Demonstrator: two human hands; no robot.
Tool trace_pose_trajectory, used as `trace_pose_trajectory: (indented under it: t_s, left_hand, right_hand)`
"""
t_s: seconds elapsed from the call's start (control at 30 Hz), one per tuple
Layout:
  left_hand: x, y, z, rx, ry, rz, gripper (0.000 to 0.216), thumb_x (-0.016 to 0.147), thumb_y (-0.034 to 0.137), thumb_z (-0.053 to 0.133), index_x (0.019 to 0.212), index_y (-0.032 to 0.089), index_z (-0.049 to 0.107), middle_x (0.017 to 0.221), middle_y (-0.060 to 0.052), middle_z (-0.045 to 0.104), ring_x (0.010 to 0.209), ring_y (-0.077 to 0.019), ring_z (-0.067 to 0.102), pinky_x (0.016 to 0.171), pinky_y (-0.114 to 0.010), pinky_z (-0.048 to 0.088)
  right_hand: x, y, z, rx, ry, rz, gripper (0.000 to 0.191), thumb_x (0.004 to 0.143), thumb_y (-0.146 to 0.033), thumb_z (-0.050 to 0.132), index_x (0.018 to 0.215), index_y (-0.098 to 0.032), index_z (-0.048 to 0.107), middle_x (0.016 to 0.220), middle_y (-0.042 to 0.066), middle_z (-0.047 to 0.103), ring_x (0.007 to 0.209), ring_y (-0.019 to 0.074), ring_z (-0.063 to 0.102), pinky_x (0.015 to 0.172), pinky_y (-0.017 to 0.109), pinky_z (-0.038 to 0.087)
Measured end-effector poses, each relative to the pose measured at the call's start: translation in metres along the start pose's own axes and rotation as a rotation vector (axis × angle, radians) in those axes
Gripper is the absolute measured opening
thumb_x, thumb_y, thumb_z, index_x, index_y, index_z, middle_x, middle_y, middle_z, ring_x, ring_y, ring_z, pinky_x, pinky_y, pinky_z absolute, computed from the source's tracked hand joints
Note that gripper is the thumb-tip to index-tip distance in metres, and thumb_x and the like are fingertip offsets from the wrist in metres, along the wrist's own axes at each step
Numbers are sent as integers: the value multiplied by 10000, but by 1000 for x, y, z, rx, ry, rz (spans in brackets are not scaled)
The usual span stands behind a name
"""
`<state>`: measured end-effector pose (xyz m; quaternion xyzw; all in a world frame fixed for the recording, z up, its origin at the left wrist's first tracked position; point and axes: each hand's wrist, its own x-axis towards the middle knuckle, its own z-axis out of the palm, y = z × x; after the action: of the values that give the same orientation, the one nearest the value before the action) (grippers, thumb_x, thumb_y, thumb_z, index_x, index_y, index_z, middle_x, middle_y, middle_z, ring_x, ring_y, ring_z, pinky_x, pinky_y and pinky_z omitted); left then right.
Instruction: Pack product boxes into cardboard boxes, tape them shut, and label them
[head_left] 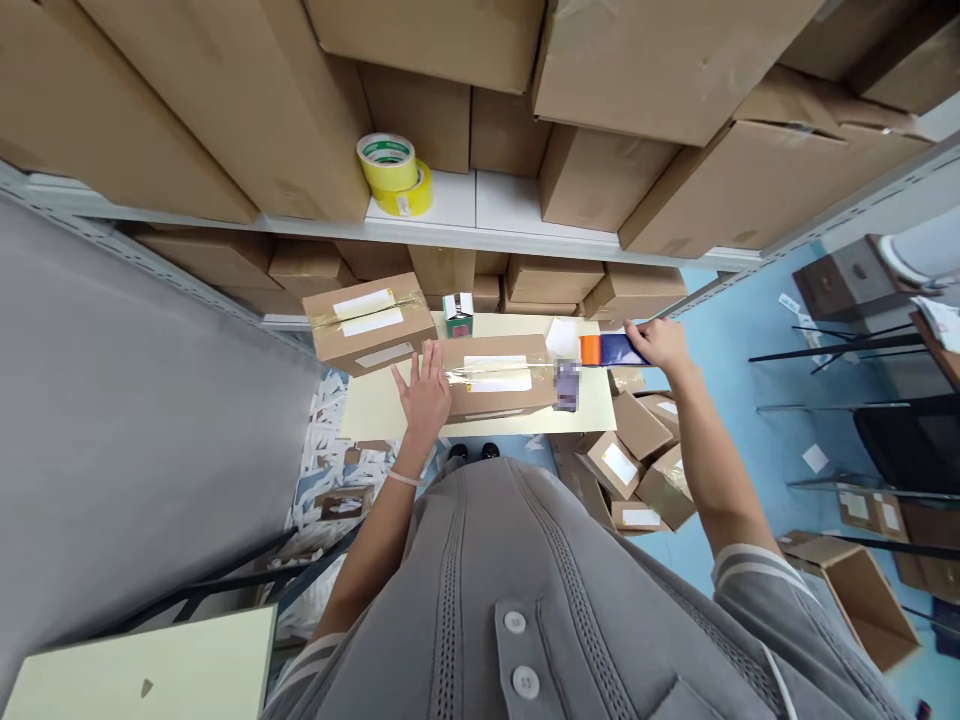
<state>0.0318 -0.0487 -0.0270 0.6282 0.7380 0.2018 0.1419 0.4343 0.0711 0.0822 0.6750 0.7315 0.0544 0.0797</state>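
A cardboard box [536, 395] with a white label lies lengthwise on the pale table [379, 410], with shiny clear tape along its top. My left hand [424, 392] touches the box's left end, fingers spread. Off the right end, my right hand [662, 345] is closed around a blue-and-orange tape dispenser [619, 350]. Whether tape still runs from the dispenser to the box I cannot tell. Beside my left hand, a second taped box [409, 320] sits at an angle. A small green box [459, 325] stands behind, and a pixelated dark object [567, 388] lies at the right end.
Shelves above and behind hold many cardboard boxes [611, 180]. Yellow tape rolls [403, 195] lie on the upper shelf [502, 215]. Labelled boxes [637, 430] are piled at the lower right of the table. Paper strips [322, 420] litter the floor at left, beside a grey wall [150, 400].
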Motion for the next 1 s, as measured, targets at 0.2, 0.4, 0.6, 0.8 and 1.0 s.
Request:
trace_pose_trajectory:
  t_s: [0.2,0.4,0.6,0.8,1.0]
  left_hand:
    - [-1,1,0,79,6,28,588,1019,281,166,1603,231,209,1651,-34,249,1520,-271,247,1238,-577,-54]
    - [-1,-1,4,103,4,18,586,1022,278,173,1602,200,212,1651,-49,248,1515,-249,263,1247,-554,-23]
    - [2,-4,9,-33,28,36,589,1014,275,222,1594,177,249,1657,-36,238,1505,-236,290,1253,-445,195]
    - [3,-7,15,-138,73,48,581,1025,301,241,1595,193,248,1658,-29,243,1507,-202,286,1252,-367,224]
    - [3,-8,15,-149,80,55,580,1023,295,243,1588,169,268,1657,-43,245,1505,-212,292,1254,-368,224]
  right_hand:
    - [9,-22,12,-86,-72,-57,627,1002,-451,302,810,-91,779,828,203,740,822,269,671,632,314,282]
    - [15,-51,19,-138,-194,-140,652,1012,-425,236,919,-88,788,963,208,750,942,296,690,702,323,374]
    - [32,-86,13,-105,-225,-150,588,996,-396,287,1023,-58,767,1066,248,727,1025,326,680,809,350,442]
    - [48,-91,17,0,-310,31,473,945,-382,447,1149,-50,715,1180,261,690,1126,334,648,900,356,464]
    - [31,-68,39,270,-489,214,320,877,-251,579,1047,-31,738,1085,256,718,1016,348,687,829,376,503]
